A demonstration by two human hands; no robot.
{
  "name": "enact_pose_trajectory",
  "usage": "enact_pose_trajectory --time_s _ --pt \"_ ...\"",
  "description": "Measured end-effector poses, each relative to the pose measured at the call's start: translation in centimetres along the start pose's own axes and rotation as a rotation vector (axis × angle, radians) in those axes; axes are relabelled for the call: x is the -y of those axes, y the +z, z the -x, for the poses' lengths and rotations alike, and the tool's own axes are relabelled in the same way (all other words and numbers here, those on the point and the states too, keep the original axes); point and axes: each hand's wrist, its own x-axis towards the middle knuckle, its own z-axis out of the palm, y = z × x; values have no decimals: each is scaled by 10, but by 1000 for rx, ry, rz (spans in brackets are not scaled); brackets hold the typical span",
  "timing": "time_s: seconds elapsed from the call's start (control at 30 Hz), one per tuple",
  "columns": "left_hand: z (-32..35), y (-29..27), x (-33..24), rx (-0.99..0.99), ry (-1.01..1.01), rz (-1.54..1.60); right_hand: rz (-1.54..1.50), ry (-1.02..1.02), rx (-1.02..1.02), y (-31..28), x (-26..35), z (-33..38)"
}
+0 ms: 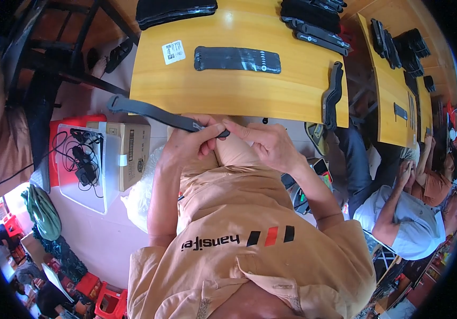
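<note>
A long black strap (151, 112) with a slotted, rounded end at the far left is held in front of my lap, just below the table's near edge. My left hand (188, 142) is closed around its right part, the thumb lying flat on top. At the strap's right tip, the curled thumb and forefinger of my right hand (271, 144) meet it; the exact contact is partly hidden. Beyond both hands, a flat bundle of black straps (234, 58) in clear wrapping lies on the yellow wooden table (186, 90). A white printed label (173, 52) is to its left.
Black strap stacks (175, 11) and wrapped bundles (319, 34) line the table's far side. Another bundle (333, 95) hangs over its right edge. At left stand a clear bin of cables (110, 175) and a cardboard box (135, 154). Co-workers (404, 218) sit at right.
</note>
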Motion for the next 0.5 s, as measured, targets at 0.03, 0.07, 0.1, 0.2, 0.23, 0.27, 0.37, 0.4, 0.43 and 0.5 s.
enact_pose_trajectory --time_s 0.03,0.07,0.1,0.2,0.23,0.27,0.37,0.4,0.43,0.5 --pt "-2 -1 -1 32 -66 -4 0 -1 0 1 0 0" --pt "-2 0 0 31 -65 -4 -33 20 -48 2 -1 0" --pt "-3 2 2 -38 -121 138 -67 42 -95 4 -1 1" --pt "-4 7 5 -129 -117 311 -135 97 -128 9 2 4" --pt "-4 10 6 -151 -55 342 -135 98 -127 11 4 5" --pt "-3 13 6 -151 -57 343 -245 153 -162 13 5 6" --pt "2 28 11 -274 286 -19 -352 205 -222 15 13 7" --pt "4 32 12 -273 285 -19 -347 202 -248 15 16 6" --pt "7 36 13 -312 313 -100 -346 202 -248 15 17 6" --pt "8 37 13 -350 342 -181 -323 197 -264 15 18 5"
